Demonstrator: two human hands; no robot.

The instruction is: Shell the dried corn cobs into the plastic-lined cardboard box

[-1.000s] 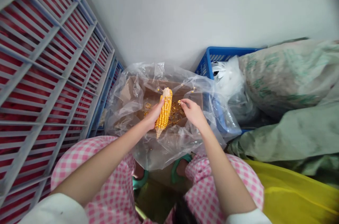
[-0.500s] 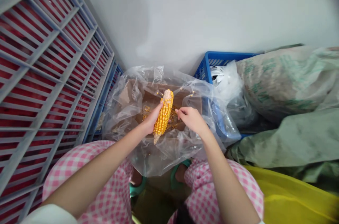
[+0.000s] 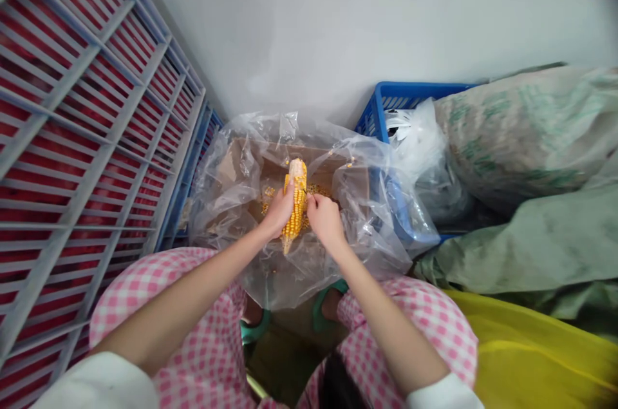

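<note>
My left hand [image 3: 279,212] grips a yellow corn cob [image 3: 297,199] near its middle, with the pointed end down and a stripped pale patch at the top. My right hand [image 3: 326,222] presses its fingertips against the cob's right side, covering part of the kernels. Both hands hover over a cardboard box [image 3: 261,167] lined with a clear plastic bag [image 3: 367,203]. Loose corn kernels [image 3: 318,190] lie in the box's bottom, partly hidden behind the cob and my hands.
A grey-barred rack of red crates [image 3: 96,113] fills the left. A blue plastic basket [image 3: 400,97] and stuffed woven sacks [image 3: 526,132] stand to the right, above a yellow plastic sheet [image 3: 541,357]. A white wall [image 3: 338,22] rises behind. My pink gingham lap lies below.
My right hand has moved left from beside the cob onto it, fingertips now on the kernels. The cob sits slightly more upright and a little left, still in my left hand.
</note>
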